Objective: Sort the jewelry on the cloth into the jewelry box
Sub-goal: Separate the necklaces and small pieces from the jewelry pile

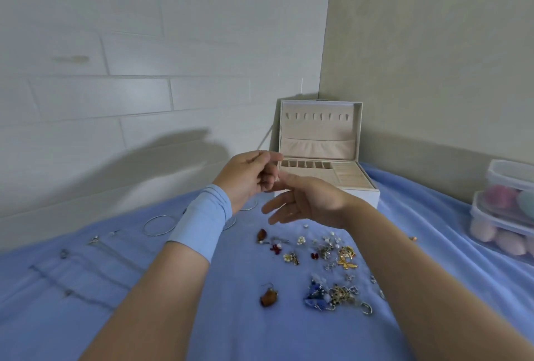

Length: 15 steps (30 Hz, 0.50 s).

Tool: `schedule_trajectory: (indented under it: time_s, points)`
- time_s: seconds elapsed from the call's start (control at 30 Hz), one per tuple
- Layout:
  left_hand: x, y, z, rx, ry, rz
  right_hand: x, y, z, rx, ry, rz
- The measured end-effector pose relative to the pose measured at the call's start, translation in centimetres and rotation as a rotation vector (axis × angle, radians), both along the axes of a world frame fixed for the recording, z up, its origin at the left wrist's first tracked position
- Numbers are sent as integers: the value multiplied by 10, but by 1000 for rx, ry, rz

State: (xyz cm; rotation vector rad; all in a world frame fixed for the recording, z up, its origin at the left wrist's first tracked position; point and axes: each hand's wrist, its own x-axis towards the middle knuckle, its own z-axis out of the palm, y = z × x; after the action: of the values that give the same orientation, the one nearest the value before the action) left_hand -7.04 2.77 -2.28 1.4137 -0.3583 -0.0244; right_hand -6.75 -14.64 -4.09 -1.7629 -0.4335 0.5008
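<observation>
An open cream jewelry box (pixel 364 194) stands at the back of the blue cloth (pixel 231 326), its lid upright and its small compartments showing. My left hand (pixel 249 176), with a blue wristband, hovers in front of the box; its fingers are curled and its thumb meets a fingertip, pinching something too small to make out. My right hand (pixel 304 202) is just below it, fingers loosely extended, its index finger touching the left fingers. Several brooches and earrings (pixel 332 250) lie scattered on the cloth under my right forearm. A brown earring (pixel 268 297) lies nearer to me.
Silver hoops (pixel 159 225) and thin chains (pixel 72 276) lie on the left of the cloth. Stacked clear plastic tubs (pixel 504 181) with pink sponges stand at the right edge. White brick wall behind, beige wall to the right.
</observation>
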Motion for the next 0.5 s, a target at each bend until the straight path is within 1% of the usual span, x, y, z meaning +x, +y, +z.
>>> schedule_trajectory:
  time_s: [0.03,0.1,0.17,0.23,0.3,0.37,0.5]
  points:
    - [3,7,-4,129,-32,49,2,3,-3,-26,-21,-11]
    - [6,19,-11,502,-115,117,5,6,-7,-93,-116,-63]
    - [7,28,-19,838,-151,94,7,8,-7,-281,-268,-110]
    - [8,31,-30,1052,-131,12,7,7,-9,-507,-365,-111]
    - [8,28,-38,1154,-98,-35,7,6,-13,-677,-370,-67]
    - [7,25,-43,1181,-73,-49,5,9,-17,-786,-358,-21]
    - [3,25,-43,1205,-58,-57,0,10,-19,-826,-387,-51]
